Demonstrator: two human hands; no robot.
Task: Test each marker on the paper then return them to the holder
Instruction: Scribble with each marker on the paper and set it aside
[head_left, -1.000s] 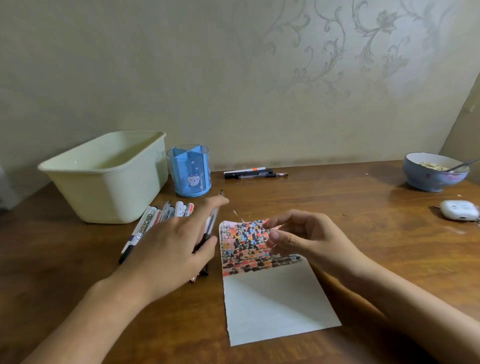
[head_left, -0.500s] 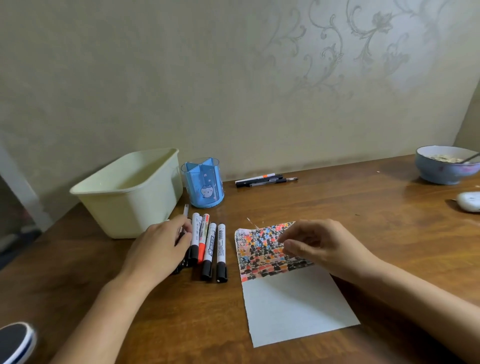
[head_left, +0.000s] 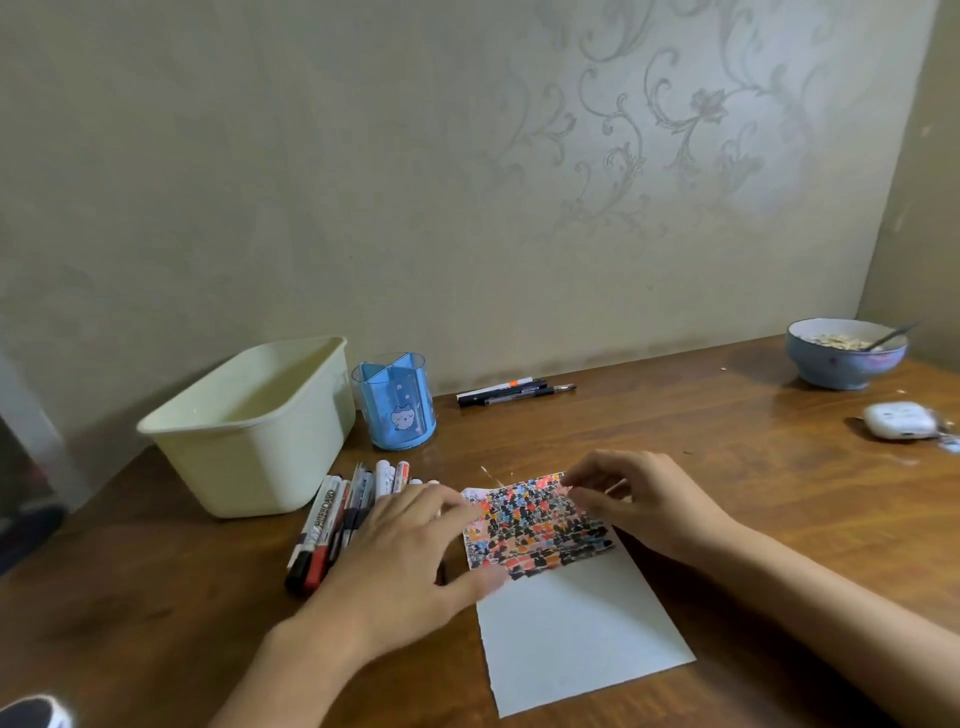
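We see the left hand (head_left: 400, 551) spread flat, palm down, over the near ends of the markers (head_left: 332, 519), grasping nothing; its fingertips reach the left edge of the paper (head_left: 576, 618). Our guess is that it pins the row so the markers cannot roll while one is chosen. The right hand (head_left: 644, 499) rests loosely curled on the paper's far right corner, fingers bent but, as far as we can tell, empty; it seems to steady the sheet for the next stroke. The far half of the paper is crowded with red, blue and black test marks, the near half bare. The markers lie side by side, capped, just left of the paper. The holder (head_left: 396, 405), blue and seemingly empty, stands behind them beside a cream tub (head_left: 249, 431), so no marker has gone back.

The tabletop (head_left: 727, 457) is glossy brown wood, set against a wall with faint scrollwork. More pens (head_left: 511, 392) lie at its far edge; a bowl (head_left: 844, 358) sits in the far right corner.
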